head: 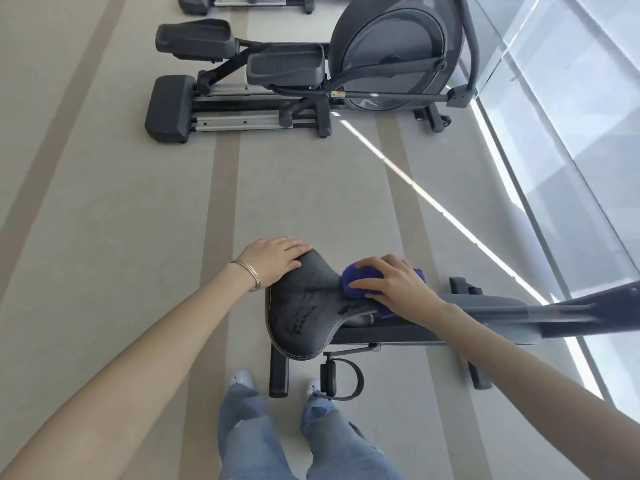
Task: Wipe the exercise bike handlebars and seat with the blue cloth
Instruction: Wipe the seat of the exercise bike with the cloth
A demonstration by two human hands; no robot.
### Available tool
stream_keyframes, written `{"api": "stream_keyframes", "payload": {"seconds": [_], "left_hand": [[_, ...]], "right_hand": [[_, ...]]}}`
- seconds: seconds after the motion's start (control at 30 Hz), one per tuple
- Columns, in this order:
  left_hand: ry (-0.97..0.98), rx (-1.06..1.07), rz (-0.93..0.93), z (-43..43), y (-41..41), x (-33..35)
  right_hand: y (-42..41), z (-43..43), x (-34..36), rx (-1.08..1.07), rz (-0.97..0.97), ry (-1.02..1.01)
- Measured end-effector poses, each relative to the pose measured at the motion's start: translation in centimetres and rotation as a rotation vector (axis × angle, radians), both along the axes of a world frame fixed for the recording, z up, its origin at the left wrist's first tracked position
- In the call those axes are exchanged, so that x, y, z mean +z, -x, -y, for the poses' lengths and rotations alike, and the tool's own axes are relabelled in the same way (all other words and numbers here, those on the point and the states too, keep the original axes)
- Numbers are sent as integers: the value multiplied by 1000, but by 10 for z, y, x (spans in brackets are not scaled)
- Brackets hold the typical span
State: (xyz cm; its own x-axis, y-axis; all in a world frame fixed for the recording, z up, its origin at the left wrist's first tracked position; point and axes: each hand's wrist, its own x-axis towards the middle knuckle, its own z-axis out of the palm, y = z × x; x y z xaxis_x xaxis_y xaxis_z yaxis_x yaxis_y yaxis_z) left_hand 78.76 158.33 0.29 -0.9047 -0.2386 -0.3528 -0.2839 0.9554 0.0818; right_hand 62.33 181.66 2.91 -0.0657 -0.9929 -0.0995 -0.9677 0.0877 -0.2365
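Note:
The exercise bike's black seat (299, 317) sits just in front of me, wet streaks showing on its wide rear part. My left hand (273, 259) rests flat on the seat's far rear edge, fingers straight. My right hand (388, 282) presses the bunched blue cloth (360, 277) onto the narrow nose of the seat, fingers spread over it. The bike frame (502, 308) runs off to the right. The handlebars are out of view.
An elliptical trainer (311, 77) stands on the grey striped floor further ahead, with another machine (242, 3) beyond it. A glass wall (571, 116) runs along the right. My feet (242, 379) stand beside the bike's rear base and pedal (329, 375).

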Motion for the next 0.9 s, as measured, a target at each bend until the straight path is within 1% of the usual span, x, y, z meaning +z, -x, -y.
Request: {"api": "stream_keyframes", "payload": {"seconds": [0.1,0.13,0.23,0.3,0.4,0.57,0.7,0.83,0.9], "left_hand": [[-79,-2,-1,6,-1,-3],[-106,-1,2,8,-1,-4],[-135,-15,-3,8,0,-6],[-148,-28,-18,7,-1,-7],[-177,-33,-41,10,-2,-9],[-258,-43,-104,13,-7,-19],[-309,-71,-129,18,-6,-27],[-320,-117,-129,24,-2,-28],[-327,-133,-125,24,-1,-28]], "right_hand": [[3,-22,2,-78,83,-87],[1,-21,2,-96,83,-115],[-14,-1,3,-104,-35,-178],[-27,15,1,-129,-111,-150],[-40,30,4,-201,-154,-130],[-57,5,13,-258,-213,-89],[-74,-3,8,-370,-160,-150],[-60,27,9,-469,-110,-177],[-56,41,7,-508,-118,-202]]}}
